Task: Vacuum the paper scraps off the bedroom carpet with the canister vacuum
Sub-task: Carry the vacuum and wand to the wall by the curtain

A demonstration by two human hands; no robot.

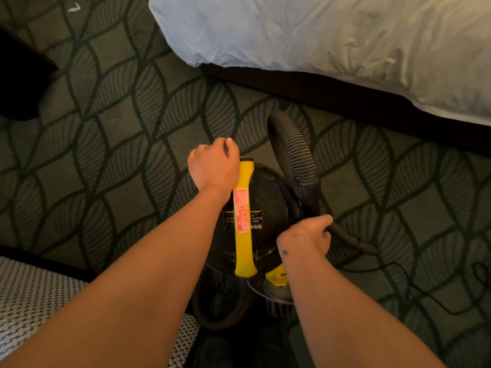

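Observation:
A black canister vacuum (268, 208) with a yellow carry handle (244, 235) stands on the patterned carpet below me. My left hand (212, 166) hovers with curled fingers over the far end of the handle; whether it grips anything I cannot tell. My right hand (305, 237) grips the black ribbed hose (295, 158) where it narrows to the right of the canister. The hose loops up from the canister's side port. One white paper scrap (74, 7) lies on the carpet at the far upper left.
A bed (345, 41) with pale bedding and a dark base fills the upper right. A woven-pattern seat (34, 296) sits at the lower left. A dark furniture piece (18, 75) stands at the left edge. A thin black power cord (414, 285) trails across the carpet at right.

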